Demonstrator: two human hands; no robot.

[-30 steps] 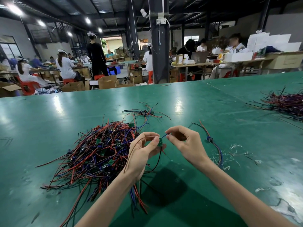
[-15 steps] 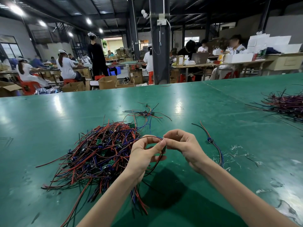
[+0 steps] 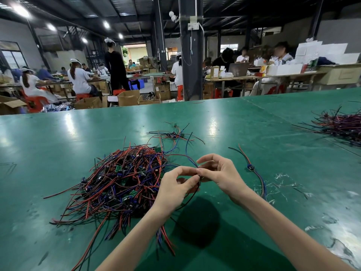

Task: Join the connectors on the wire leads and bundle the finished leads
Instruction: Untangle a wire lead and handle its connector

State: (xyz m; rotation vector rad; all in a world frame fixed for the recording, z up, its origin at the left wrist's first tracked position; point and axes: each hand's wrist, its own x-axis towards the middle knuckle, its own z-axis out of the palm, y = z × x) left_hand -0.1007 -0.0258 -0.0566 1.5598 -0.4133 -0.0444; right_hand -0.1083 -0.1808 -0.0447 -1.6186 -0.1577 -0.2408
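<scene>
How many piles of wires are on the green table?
3. A big pile sits left of the hands, a small pile lies behind it, and another pile is at the far right edge, partly cut off. One loose lead lies apart.

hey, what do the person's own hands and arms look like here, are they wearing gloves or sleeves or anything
Both are bare. The left hand and right hand have no gloves, and no rings, watch or wristbands show. Both forearms are uncovered to the bottom edge of the picture, so no sleeve is visible. The fingernails look short and unpainted.
</scene>
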